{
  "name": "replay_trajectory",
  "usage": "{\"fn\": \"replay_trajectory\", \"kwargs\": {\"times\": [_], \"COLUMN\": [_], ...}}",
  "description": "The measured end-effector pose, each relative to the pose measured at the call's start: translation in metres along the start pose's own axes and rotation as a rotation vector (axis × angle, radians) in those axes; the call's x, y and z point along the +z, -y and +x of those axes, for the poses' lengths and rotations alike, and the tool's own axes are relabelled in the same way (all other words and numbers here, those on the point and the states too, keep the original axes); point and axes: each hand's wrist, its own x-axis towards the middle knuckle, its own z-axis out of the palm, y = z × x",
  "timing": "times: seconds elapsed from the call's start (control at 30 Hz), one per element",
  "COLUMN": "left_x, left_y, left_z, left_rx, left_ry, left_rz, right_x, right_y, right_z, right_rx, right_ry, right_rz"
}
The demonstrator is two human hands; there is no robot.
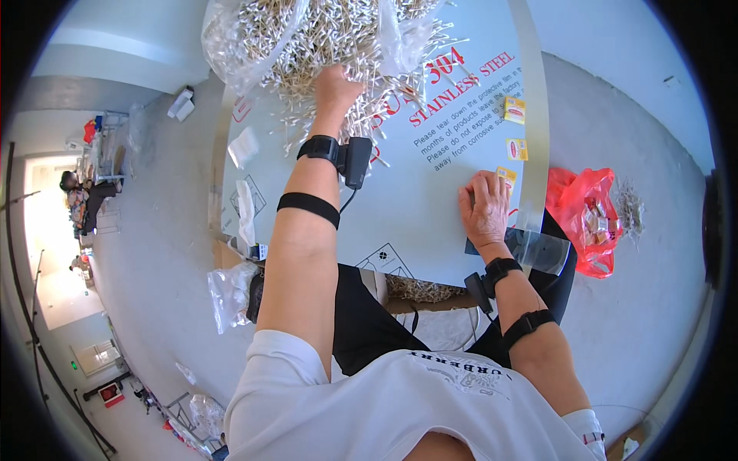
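A big heap of cotton swabs [315, 38] lies at the far side of the table, spilling out of clear plastic. My left hand [337, 91] reaches into its near edge with curled fingers closed among the swabs; the fingertips are partly hidden. On the right, my right hand [486, 207] rests palm down on the table, thumb apart and fingers slightly bent. Its fingertips touch or overlap a small yellow printed packet [505, 176]. Two more yellow packets, a middle one [516, 149] and a farther one [514, 110], lie beyond it near the right edge.
The tabletop [430, 200] is covered with printed protective film. White crumpled wrapping [244, 148] lies at its left. Off the right edge stands a red plastic bag [584, 223] with small packs inside, beside scattered swabs [630, 207]. A box of swabs [423, 289] sits below the near edge.
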Motion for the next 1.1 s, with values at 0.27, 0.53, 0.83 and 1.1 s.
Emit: {"fn": "replay_trajectory", "kwargs": {"times": [0.27,0.53,0.83,1.1], "left_x": [-0.029,-0.04,-0.021,0.026], "left_y": [0.007,-0.026,-0.017,0.001], "left_z": [-0.001,-0.055,-0.205,-0.247], "left_rx": [0.1,0.006,-0.047,0.118], "left_ry": [-0.179,0.064,0.081,-0.081], "left_rz": [-0.354,-0.433,-0.01,0.088], "right_x": [0.002,0.002,0.003,0.003], "right_y": [0.005,0.0,-0.003,0.001], "right_z": [0.002,0.0,0.0,0.001], "right_rx": [-0.033,-0.018,-0.002,0.002], "right_ry": [-0.022,-0.042,-0.033,-0.02], "right_rz": [0.007,0.014,0.0,0.004]}}
